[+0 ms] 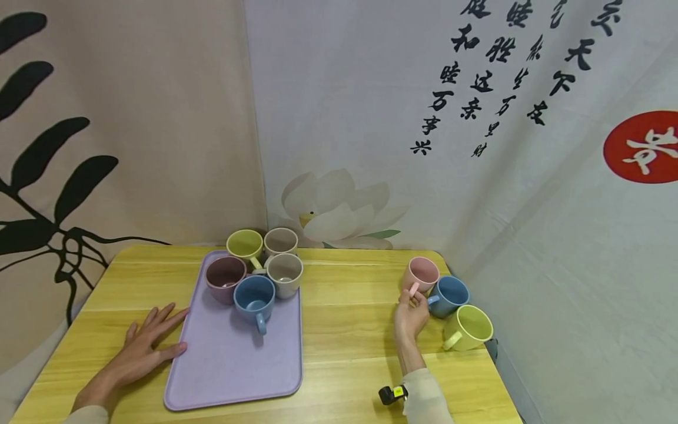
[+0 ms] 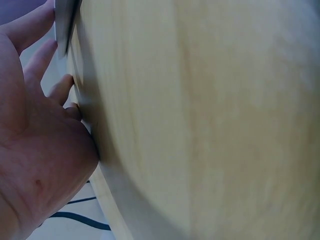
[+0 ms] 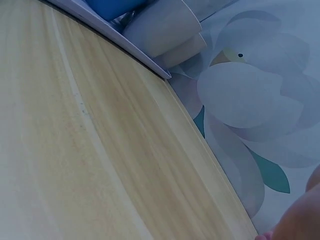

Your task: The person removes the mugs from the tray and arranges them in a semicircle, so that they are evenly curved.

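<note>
In the head view my right hand [image 1: 410, 318] pinches the handle of a pink mug [image 1: 422, 274] on the right side of the table. A blue mug [image 1: 450, 297] and a yellow-green mug [image 1: 470, 328] stand just beside it. Fingers spread, my left hand [image 1: 139, 355] rests on the table and touches the left edge of a lilac tray [image 1: 233, 368]. The left wrist view shows that hand [image 2: 40, 135] with its fingertips at the tray's rim. Only a sliver of the right hand [image 3: 300, 215] enters the right wrist view.
Several mugs crowd the tray's far half: a mauve mug [image 1: 225, 281], a blue mug [image 1: 254, 297], a yellow-green mug [image 1: 245, 244] and two pale grey ones, the nearer grey mug [image 1: 286, 275] at the tray's right edge. A printed cloth [image 1: 339, 118] hangs behind the wooden table [image 1: 349, 341].
</note>
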Tool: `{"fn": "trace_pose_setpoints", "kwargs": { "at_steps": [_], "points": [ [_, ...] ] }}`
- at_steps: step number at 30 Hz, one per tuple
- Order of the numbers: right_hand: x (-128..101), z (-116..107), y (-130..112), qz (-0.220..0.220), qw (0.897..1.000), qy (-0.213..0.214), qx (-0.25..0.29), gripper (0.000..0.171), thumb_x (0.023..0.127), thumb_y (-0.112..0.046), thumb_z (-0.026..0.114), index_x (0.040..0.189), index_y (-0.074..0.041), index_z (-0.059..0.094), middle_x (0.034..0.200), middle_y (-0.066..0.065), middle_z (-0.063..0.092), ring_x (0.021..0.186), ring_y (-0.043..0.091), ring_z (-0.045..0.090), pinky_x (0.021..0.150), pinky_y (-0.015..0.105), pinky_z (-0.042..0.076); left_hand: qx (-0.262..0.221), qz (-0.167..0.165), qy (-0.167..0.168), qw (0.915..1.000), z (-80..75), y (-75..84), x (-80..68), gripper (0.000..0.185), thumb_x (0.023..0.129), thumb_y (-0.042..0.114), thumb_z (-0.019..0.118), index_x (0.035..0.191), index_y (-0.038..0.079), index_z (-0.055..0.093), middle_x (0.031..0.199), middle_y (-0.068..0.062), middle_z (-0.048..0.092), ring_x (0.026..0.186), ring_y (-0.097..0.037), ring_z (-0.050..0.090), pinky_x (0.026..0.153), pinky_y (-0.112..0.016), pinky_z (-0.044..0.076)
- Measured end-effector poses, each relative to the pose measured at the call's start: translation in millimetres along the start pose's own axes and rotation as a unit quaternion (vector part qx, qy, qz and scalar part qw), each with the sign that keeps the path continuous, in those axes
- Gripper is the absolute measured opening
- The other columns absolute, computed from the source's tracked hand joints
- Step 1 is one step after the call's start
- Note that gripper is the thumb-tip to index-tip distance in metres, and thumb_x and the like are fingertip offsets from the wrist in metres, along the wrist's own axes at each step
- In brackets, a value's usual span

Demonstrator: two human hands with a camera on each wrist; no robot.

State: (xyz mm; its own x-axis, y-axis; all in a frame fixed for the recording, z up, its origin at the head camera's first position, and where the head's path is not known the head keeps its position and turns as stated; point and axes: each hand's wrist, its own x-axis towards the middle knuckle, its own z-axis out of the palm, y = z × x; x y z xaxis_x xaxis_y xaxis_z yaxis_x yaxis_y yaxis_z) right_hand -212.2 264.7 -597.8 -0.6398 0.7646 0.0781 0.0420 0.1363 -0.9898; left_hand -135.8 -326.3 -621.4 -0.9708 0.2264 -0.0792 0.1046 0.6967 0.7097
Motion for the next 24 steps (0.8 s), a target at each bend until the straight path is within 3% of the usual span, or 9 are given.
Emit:
{"fn": "trace_pose_setpoints", "kwargs": {
  "at_steps": [4, 8, 15, 24],
  "points": [
    [-1.2, -0.6, 0.9, -0.001, 1.000, -0.006, 0.008, 0.033, 0.105, -0.022, 0.076, 0.129, -0.001, 0.071, 0.127, 0.024, 0.076, 0.108, 0.029, 0.074, 0.082, 0.019, 0.053, 0.000, 0.000, 0.000, 1.0000, -0.5, 0.5, -0.1, 0.083, 0.110, 0.042, 0.070, 0.178, 0.012, 0.034, 0.184, -0.040, 0.009, 0.167, -0.073, -0.007, 0.126, -0.085, -0.028],
    [-7.2, -1.4, -6.4, 0.016, 1.000, -0.017, -0.019, 0.044, 0.108, -0.024, 0.074, 0.143, 0.000, 0.064, 0.141, 0.027, 0.072, 0.122, 0.040, 0.072, 0.085, 0.015, 0.051, 0.000, 0.001, 0.000, 1.0000, -1.0, 1.6, -0.6, 0.082, 0.110, 0.041, 0.070, 0.178, 0.012, 0.034, 0.184, -0.040, 0.010, 0.167, -0.073, -0.007, 0.126, -0.085, -0.029],
    [-13.6, -6.7, -8.7, 0.003, 0.999, -0.045, -0.017, 0.054, 0.107, -0.027, 0.080, 0.151, -0.005, 0.059, 0.147, 0.020, 0.070, 0.116, 0.035, 0.074, 0.077, 0.008, 0.053, 0.000, 0.000, 0.000, 1.0000, -1.2, 2.3, -0.5, 0.082, 0.110, 0.041, 0.070, 0.177, 0.011, 0.034, 0.184, -0.040, 0.010, 0.167, -0.072, -0.008, 0.126, -0.086, -0.028],
    [-26.6, -13.3, -11.5, -0.041, 0.997, -0.068, -0.021, 0.070, 0.105, -0.030, 0.083, 0.161, -0.005, 0.051, 0.162, 0.020, 0.058, 0.123, 0.044, 0.075, 0.082, 0.008, 0.055, 0.003, 0.001, 0.000, 1.0000, -0.2, -0.3, 0.8, 0.083, 0.110, 0.042, 0.070, 0.178, 0.012, 0.033, 0.184, -0.040, 0.009, 0.167, -0.073, -0.008, 0.125, -0.086, -0.028]
  ]
}}
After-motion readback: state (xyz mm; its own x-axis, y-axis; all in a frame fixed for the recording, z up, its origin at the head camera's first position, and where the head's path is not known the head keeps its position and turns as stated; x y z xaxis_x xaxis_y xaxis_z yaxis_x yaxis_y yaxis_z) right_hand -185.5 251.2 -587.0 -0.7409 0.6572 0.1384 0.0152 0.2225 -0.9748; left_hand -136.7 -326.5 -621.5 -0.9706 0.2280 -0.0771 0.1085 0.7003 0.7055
